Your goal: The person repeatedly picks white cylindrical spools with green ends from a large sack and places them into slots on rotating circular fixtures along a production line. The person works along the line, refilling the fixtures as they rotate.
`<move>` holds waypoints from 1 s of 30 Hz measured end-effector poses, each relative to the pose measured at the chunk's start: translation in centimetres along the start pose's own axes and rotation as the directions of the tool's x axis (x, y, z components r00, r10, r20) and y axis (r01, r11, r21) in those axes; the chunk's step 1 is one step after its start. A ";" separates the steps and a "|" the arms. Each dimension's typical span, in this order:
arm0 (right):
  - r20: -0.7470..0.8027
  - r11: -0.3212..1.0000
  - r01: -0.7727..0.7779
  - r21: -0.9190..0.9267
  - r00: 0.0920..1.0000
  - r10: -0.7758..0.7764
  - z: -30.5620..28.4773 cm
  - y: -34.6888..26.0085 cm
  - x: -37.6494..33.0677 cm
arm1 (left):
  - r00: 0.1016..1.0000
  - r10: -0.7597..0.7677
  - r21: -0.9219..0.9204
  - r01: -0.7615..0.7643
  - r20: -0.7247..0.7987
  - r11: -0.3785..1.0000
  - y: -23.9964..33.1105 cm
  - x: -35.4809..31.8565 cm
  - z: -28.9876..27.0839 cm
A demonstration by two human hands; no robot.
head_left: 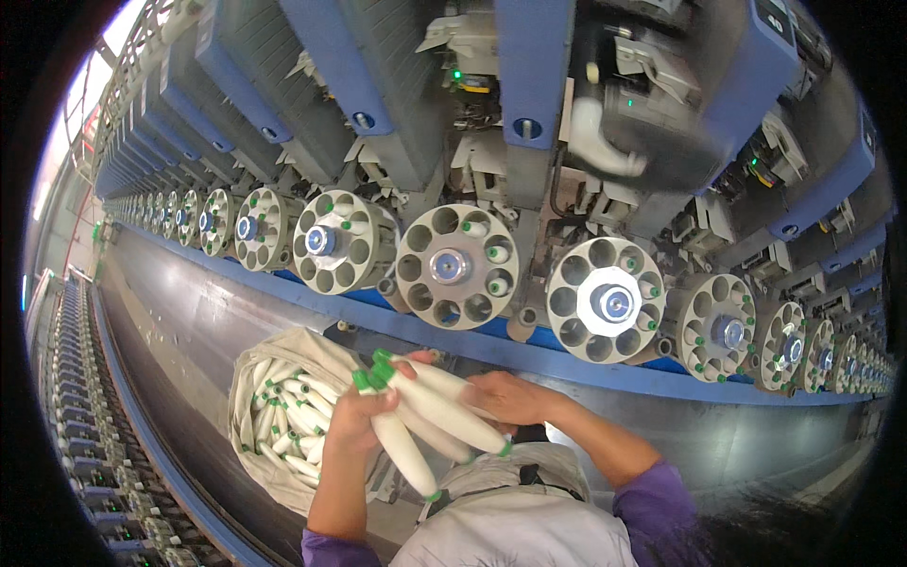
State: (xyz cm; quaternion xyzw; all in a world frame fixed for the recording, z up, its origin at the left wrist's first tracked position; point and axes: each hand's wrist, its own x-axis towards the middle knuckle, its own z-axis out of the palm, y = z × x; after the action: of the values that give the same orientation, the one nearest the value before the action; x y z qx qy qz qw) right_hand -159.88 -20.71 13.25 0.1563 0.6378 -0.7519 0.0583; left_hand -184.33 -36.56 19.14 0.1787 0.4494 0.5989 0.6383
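Note:
Several white yarn bobbins [406, 452] with green ends fan out in front of my body. My left hand [357, 411] is closed round their green ends, its thumb toward me and its fingertips showing beyond. From the right, my right hand [510, 397] is closed on the body of the farthest bobbin [439, 380]; some of its fingers are hidden. Beside my left forearm, a beige cloth sack [316, 352] stands with its mouth wide, full of similar bobbins [302, 411].
Ahead, a long winding machine carries a row of round magazines [458, 266] with ring-set pockets, some holding green-tipped bobbins. Blue-grey housings [534, 76] rise behind them, and a blue rail [501, 348] runs below. Another row of machinery [90, 425] lines the far left.

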 end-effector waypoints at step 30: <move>-0.676 0.273 0.657 0.703 0.736 -0.032 -1.3 7.7 -5.1 | 0.950 -0.150 -0.460 0.008 -0.274 0.888 -6.9 2.4 4.5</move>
State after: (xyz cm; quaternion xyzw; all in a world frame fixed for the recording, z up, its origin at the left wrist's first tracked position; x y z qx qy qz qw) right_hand -152.62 -21.36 7.38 0.2132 0.1096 -0.8865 -0.3959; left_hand -176.88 -34.46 15.41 -0.0874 0.3963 0.6805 0.6101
